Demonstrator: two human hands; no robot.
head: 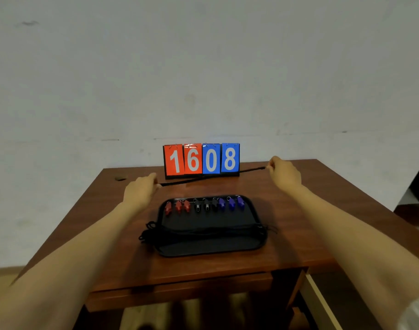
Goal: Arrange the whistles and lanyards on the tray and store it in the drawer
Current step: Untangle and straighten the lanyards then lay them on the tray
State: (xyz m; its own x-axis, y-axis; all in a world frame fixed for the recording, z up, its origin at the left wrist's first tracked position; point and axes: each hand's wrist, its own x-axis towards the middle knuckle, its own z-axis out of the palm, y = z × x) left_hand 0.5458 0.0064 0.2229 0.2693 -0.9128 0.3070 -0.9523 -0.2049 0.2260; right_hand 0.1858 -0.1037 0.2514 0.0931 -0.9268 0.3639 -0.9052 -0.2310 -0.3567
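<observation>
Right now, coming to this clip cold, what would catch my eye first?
Probably the flip scoreboard at the back of the wooden table, two red and two blue cards reading 1608. In front of it, the left hand and right hand stretch a black lanyard taut between them. Nearer, a black tray holds a row of red, black and blue whistles, with more lanyards laid across it.

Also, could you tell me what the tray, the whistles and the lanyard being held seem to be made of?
The tray looks like matte black plastic: a dull, even surface and a raised, rounded rim. The whistles seem to be moulded plastic in solid red, black and blue with a slight sheen, though the view is blurry. The lanyard looks like thin black woven cord, drawn straight between the left hand and right hand.
</observation>
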